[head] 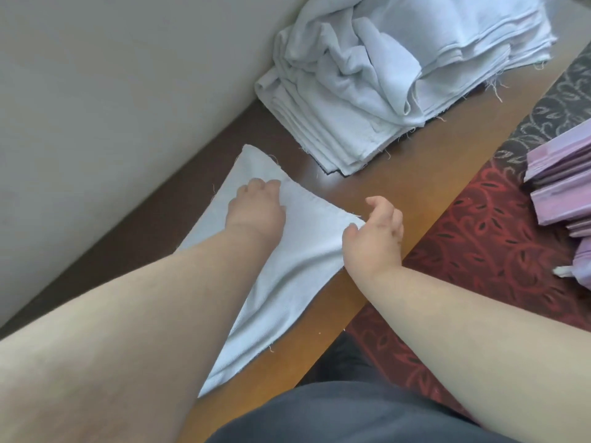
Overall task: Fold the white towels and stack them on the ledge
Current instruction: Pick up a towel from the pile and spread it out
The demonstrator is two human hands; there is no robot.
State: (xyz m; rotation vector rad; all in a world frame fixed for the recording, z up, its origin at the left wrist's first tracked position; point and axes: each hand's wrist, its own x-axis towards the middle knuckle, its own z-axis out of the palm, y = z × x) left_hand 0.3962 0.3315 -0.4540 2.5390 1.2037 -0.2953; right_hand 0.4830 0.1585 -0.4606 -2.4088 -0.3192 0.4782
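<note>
One white towel (287, 266) lies flat on the brown wooden ledge (399, 193), left hand (256, 209) resting on its far part, fingers bent down, can't tell its grip. Right hand (374, 235) hovers at the towel's right corner, grip loose, holding nothing. The towel pile (383, 75), part folded, part crumpled, sits further along the ledge.

Wall (105, 100): plain off-white surface, upper left, running diagonally along the far edge of the wood.
Carpet (486, 251): red with a dark leaf-and-vine pattern, at right; farther back the ground colour turns grey.
Purple stack (563, 183): flat lilac pieces piled at the right edge, resting on the carpet; material cannot be determined.
Dark garment (358, 414): grey-black fabric, bottom centre, worn by the person.
</note>
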